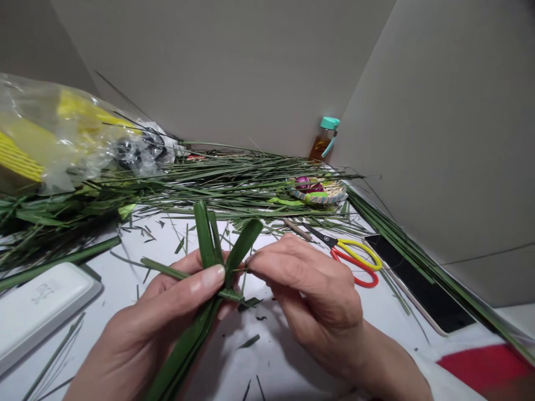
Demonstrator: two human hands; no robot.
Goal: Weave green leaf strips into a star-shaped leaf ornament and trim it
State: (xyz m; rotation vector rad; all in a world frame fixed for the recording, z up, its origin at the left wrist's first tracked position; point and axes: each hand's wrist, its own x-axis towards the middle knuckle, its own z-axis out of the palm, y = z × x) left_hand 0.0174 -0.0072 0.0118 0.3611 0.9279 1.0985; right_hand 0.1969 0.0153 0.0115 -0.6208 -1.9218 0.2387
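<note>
A bundle of folded green leaf strips (188, 345) is clasped in my left hand (167, 301), the thumb pressed on the crossing where the strips meet. Broad leaf ends stand up above the thumb, and a twisted, knotted piece (230, 295) sticks out to the right. My right hand (309, 284) is closed, with thumb and forefinger pinching a thin strand (239, 270) beside the crossing. Most of that strand is hidden by the fingers.
Long green leaves (242, 172) are heaped along the back. Scissors (357, 256) with yellow and red handles lie right, near a dark-screened phone (422, 284). Behind are a small woven basket (334, 195) and a bottle (321, 142). A white case (45, 312) lies left.
</note>
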